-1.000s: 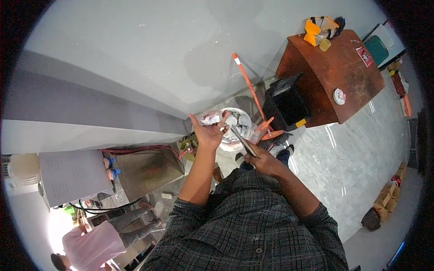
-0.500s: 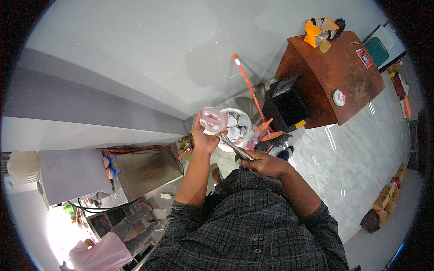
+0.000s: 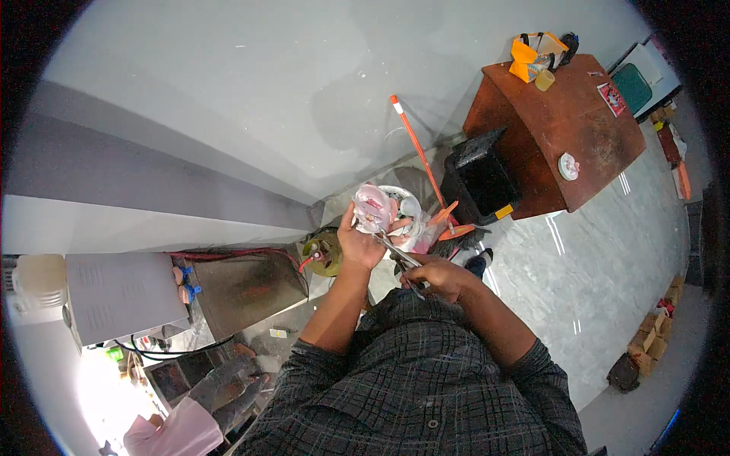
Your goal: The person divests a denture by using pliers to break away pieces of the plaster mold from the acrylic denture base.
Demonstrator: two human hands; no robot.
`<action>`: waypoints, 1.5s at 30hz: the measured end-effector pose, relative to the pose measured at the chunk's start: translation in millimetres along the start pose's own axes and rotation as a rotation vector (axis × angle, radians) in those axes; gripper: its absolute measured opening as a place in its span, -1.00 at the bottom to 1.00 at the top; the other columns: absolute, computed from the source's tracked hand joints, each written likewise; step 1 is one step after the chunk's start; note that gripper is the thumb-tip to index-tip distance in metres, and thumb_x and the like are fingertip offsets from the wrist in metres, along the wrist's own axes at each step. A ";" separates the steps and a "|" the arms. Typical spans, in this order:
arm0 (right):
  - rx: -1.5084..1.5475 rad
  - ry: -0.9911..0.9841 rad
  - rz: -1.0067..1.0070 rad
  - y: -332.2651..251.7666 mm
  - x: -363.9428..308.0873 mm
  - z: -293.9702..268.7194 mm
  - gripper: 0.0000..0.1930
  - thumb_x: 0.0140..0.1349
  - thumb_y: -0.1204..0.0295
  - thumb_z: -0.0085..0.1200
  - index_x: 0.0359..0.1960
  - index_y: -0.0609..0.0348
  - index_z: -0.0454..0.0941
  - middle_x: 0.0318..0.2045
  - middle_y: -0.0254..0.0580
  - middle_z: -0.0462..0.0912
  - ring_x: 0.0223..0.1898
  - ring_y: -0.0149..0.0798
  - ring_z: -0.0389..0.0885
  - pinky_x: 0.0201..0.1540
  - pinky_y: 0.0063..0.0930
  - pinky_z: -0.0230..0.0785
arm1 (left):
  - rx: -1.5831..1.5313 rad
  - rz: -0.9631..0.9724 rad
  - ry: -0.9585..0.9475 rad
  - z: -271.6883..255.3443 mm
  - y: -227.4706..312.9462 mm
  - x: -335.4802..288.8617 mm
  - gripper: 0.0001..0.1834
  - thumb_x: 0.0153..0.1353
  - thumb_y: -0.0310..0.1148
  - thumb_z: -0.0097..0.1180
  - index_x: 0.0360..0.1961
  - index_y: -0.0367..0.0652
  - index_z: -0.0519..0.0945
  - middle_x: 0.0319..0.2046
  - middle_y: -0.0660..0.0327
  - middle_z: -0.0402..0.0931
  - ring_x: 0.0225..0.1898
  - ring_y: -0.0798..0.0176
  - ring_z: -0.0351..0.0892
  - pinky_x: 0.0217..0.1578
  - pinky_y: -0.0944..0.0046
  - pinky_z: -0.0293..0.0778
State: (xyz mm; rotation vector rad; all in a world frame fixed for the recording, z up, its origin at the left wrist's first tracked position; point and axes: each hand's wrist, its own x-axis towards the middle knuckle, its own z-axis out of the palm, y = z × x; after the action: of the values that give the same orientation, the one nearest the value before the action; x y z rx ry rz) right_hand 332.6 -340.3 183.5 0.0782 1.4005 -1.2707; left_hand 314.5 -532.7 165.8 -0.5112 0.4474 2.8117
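My left hand [image 3: 360,246] holds up a rounded pink-and-white piece [image 3: 373,207] that looks like a plaster cast, its fingers curved around the underside and side. My right hand [image 3: 445,278] grips a metal plier-like tool [image 3: 400,254] by its handles, which are spread apart. The tool's tip is at the lower edge of the cast, close to my left palm; whether it bites into it is too small to tell. Just beyond my hands stands a white bucket [image 3: 415,204] with white and dark pieces inside, partly hidden by the cast and fingers.
An orange-handled broom [image 3: 414,135] leans beside a black bin [image 3: 480,178]. A brown desk [image 3: 563,137] bears a bag [image 3: 536,55] and a small pink-and-white piece [image 3: 568,166]. A greenish gas cylinder [image 3: 325,251] and metal cabinet [image 3: 247,292] stand left. A person in pink [image 3: 175,433] is lower left.
My left hand has shifted slightly right and down, the cast tilting to show pink and its fingers spreading. The tool's handles have opened wider, and my right hand has dropped a little.
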 end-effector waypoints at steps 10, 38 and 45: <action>0.306 -0.155 0.039 23.9 16.0 2.9 -0.49 0.04 0.28 0.09 0.09 0.10 0.43 -0.25 -0.28 0.60 -0.19 -0.34 0.53 -0.23 -0.37 0.32 | 0.121 0.010 0.145 -17.2 -9.6 18.3 -0.46 0.14 0.13 -0.12 -0.08 -0.09 0.48 -0.24 0.02 0.62 -0.68 0.22 0.37 -0.81 0.35 0.16; -0.362 0.253 -0.074 15.8 35.4 18.1 -0.67 0.11 0.21 0.18 -0.48 0.30 0.54 -0.57 -0.14 0.54 -0.48 -0.23 0.52 -0.33 -0.30 0.35 | 0.138 0.119 0.246 -55.7 2.6 39.2 -0.51 0.23 0.09 -0.16 -0.05 -0.07 0.46 -0.25 0.06 0.60 -0.57 0.09 0.46 -0.62 0.23 0.27; -0.806 0.495 -0.360 15.7 20.7 -0.3 -0.65 0.32 0.21 -0.01 -0.28 0.34 0.59 -0.30 0.29 0.61 -0.21 0.26 0.60 -0.13 0.01 0.42 | 0.162 0.245 0.192 -52.0 16.1 33.9 -0.64 0.30 -0.01 0.05 -0.05 0.02 0.38 -0.19 0.10 0.55 -0.19 -0.36 0.61 -0.31 -0.15 0.52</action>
State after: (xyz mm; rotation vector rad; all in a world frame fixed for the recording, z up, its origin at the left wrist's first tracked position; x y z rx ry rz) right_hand 336.5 -346.1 158.5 -0.4557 2.3496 -0.9014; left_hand 294.6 -558.9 110.7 -0.7397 0.8205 2.9320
